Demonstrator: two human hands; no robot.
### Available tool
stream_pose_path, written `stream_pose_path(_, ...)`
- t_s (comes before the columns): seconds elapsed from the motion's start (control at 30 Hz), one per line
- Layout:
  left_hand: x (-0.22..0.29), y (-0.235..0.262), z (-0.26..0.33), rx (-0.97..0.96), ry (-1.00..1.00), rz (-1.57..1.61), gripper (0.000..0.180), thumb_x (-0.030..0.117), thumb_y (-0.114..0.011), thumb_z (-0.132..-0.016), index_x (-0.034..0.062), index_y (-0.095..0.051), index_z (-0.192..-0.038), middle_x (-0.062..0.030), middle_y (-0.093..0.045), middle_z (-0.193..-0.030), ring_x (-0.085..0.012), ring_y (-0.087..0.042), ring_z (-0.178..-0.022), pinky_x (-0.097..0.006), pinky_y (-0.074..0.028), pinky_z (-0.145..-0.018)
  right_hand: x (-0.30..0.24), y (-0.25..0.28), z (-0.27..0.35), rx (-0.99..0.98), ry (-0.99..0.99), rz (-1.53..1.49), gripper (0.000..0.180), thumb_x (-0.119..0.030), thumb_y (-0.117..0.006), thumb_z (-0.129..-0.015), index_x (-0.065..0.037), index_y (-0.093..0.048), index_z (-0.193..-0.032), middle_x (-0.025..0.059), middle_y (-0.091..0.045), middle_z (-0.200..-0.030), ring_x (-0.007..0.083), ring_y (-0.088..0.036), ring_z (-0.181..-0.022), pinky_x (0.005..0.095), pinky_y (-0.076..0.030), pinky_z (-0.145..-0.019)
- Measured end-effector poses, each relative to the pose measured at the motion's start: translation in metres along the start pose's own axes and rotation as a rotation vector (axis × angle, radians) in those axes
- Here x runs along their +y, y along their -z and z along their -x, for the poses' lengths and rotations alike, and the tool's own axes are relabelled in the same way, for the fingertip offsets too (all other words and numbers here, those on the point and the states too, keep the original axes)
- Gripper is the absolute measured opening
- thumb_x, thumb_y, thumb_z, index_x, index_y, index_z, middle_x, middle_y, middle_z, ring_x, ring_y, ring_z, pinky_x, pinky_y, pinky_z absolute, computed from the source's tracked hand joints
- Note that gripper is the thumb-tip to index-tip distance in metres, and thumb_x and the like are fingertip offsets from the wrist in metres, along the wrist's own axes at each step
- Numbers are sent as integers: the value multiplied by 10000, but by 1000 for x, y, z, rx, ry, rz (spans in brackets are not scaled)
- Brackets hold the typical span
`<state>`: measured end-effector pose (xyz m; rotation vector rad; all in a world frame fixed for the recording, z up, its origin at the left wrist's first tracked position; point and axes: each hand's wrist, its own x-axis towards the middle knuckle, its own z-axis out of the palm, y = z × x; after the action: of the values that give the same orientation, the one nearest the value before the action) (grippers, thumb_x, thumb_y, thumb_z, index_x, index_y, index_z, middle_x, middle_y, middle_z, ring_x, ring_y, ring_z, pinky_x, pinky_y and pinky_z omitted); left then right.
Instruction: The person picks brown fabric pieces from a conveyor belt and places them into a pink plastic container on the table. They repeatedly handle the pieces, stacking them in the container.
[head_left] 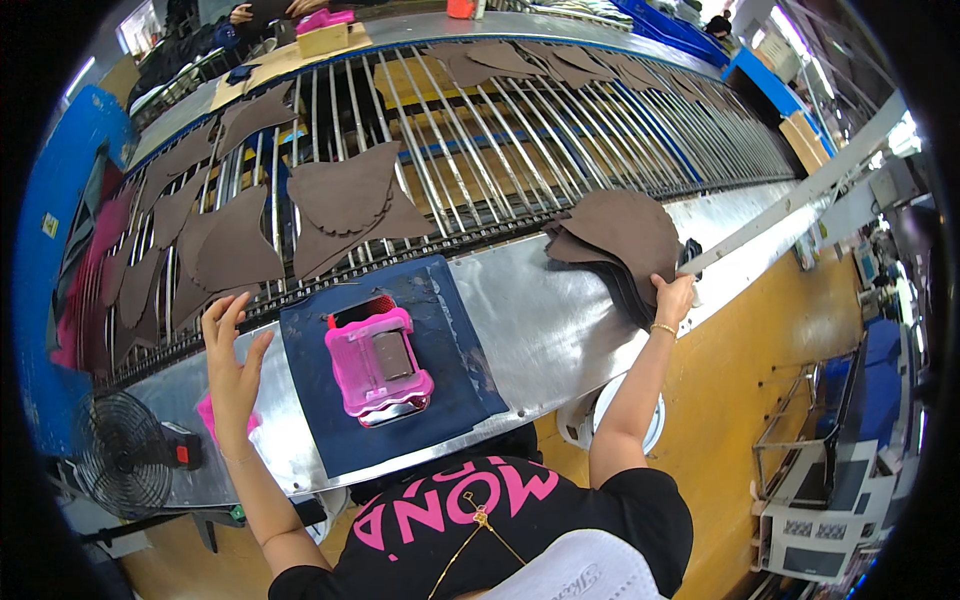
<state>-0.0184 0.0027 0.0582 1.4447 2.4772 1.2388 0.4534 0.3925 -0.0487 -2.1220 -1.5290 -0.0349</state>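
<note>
My right hand (672, 300) pinches the edge of a stack of brown cut pieces (622, 232) on the metal table, right of the middle. The pieces have a rounded outline and look like fabric or leather; my fingertips are partly hidden at the edge. My left hand (232, 358) is raised near the conveyor's near edge, fingers apart, holding nothing. Between my hands, a dark blue mat (455, 385) lies on the table. On it stands a pink plastic holder (352, 365) with a small brown block (392, 356) in it.
Beyond the table runs a conveyor of metal rods (470, 150) carrying several brown cut pieces (345, 190). A black fan (125, 450) stands at the left, a blue machine housing (60, 260) behind it. A pale slanted bar (790, 190) crosses the right. Another person's hands (300, 8) show across the conveyor.
</note>
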Motion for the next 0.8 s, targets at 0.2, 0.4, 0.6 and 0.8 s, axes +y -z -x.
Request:
stream_pose_path(0.2, 7, 0, 0, -44, 5, 31, 478, 100, -681, -796, 81, -525, -1247, -88, -439, -1252, -230, -519, -1058, -339, -426, -912, -62, 32, 27, -117, 275, -116, 328, -220, -561, -899, 12, -494, -1122, 201, -647, -829, 318, -647, -676, 402, -509, -636)
stream_pose_path(0.4, 19, -24, -13, 23, -108, 86, 640, 170, -739, -761, 106, -455, -1331, -86, -398, -1316, -233, -507, -1108, -352, -443, -896, -149, 92, 103, -341, 541, -902, 231, -202, -524, -944, -34, -480, -1097, 107, -627, -765, 138, -595, -493, 263, -472, -388)
stream_pose_path(0.6, 7, -12, -8, -122, 215, 648, 398, 160, -654, -857, 8, -525, -1201, -102, -584, -1045, -191, -623, -912, -282, -519, -707, -207, 98, 187, -1037, 598, -1493, 266, -136, -566, -919, -14, -432, -1114, 114, -627, -887, 143, -635, -626, 249, -531, -413)
stream_pose_path(0.8, -4, 52, 26, 184, 224, 525, 171, 152, -560, -925, -6, -610, -969, -10, -589, -769, -95, -611, -624, -200, -459, -502, -226, 82, 233, -1049, 1051, -1177, 285, -91, -647, -847, -1, -508, -1078, 146, -677, -814, 216, -678, -727, 289, -523, -632)
